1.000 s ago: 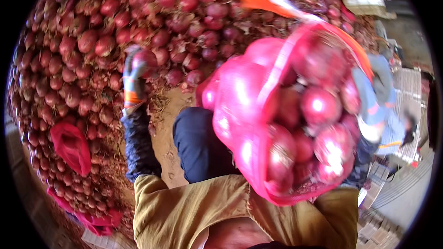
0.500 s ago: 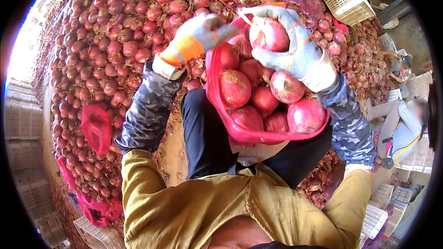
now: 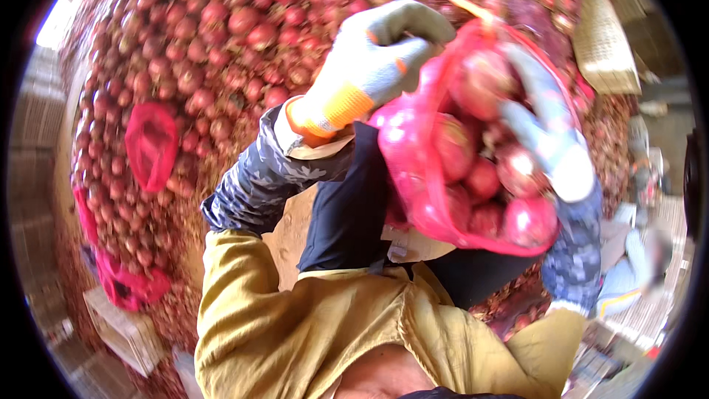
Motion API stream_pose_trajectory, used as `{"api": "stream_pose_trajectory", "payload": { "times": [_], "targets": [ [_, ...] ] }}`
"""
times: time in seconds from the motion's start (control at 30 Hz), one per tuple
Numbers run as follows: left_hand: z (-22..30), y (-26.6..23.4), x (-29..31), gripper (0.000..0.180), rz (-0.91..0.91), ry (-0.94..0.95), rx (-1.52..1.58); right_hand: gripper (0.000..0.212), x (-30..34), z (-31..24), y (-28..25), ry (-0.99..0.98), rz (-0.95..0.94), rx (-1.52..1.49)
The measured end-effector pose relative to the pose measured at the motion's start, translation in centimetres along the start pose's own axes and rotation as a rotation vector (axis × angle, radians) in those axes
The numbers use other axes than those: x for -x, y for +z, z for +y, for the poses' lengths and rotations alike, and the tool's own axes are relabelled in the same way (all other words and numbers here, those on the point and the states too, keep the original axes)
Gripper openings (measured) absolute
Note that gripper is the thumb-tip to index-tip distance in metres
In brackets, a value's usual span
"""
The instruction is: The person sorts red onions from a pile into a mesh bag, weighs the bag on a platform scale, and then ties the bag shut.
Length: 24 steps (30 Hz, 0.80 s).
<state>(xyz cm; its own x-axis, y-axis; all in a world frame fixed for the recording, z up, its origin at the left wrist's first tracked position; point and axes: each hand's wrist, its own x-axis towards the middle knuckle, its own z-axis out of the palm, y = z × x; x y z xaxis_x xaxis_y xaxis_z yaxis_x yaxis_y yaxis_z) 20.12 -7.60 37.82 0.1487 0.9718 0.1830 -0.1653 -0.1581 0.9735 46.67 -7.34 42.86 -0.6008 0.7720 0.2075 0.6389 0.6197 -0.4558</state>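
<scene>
A pink-red mesh bag [image 3: 436,214] full of large red onions rests between my legs, tilted with its mouth toward my right. My left hand [image 3: 391,59], in a grey-white glove with an orange cuff, has its fingers curled at the bag's upper left rim. Inside the mouth is my right hand [image 3: 546,122], gloved too and blurred. Its fingers are spread apart beside the topmost red onion [image 3: 481,87], their tips next to it. Lower in the bag, other onions [image 3: 521,166] show through the opening.
A wide heap of red onions [image 3: 199,52] spreads ahead and left. A loose pink mesh bag [image 3: 151,148] lies on it. Crates stand at the upper right [image 3: 605,37] and lower left [image 3: 125,332]. Another person [image 3: 628,266] sits at the far right.
The bag has shifted right in view and tilted. My left hand has moved right to its rim. My right hand has lowered the onion into the bag and its fingers have spread.
</scene>
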Motion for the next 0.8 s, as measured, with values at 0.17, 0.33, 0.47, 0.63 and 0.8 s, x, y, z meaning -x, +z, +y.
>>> {"api": "stream_pose_trajectory", "payload": {
  "times": [0.17, 0.33, 0.47, 0.63, 0.8],
  "targets": [
    [-16.1, -20.5, 1.6, 0.017, 0.780, -0.050, -0.077, 0.058, 6.3, 0.7, -3.3, 0.318, 0.207, 0.039],
    [-35.2, -34.3, 6.6, 0.030, 0.777, -0.387, -0.813, 0.049, 10.2, 3.8, -2.8, 0.164, 0.087, 0.497],
    [-42.6, -30.9, 4.5, 0.056, 0.273, -0.457, -1.177, 0.050, 11.1, 5.0, -2.5, 0.288, 0.166, 0.398],
    [-46.3, -26.9, 0.2, 0.085, 0.196, -0.610, -1.554, 0.051, 11.5, 4.5, -2.1, 0.333, 0.248, 0.390],
    [-37.4, -24.4, -0.5, 0.067, 0.443, -0.485, -0.234, 0.052, 9.2, 1.8, -1.2, 0.153, 0.442, 0.405]
  ]
}}
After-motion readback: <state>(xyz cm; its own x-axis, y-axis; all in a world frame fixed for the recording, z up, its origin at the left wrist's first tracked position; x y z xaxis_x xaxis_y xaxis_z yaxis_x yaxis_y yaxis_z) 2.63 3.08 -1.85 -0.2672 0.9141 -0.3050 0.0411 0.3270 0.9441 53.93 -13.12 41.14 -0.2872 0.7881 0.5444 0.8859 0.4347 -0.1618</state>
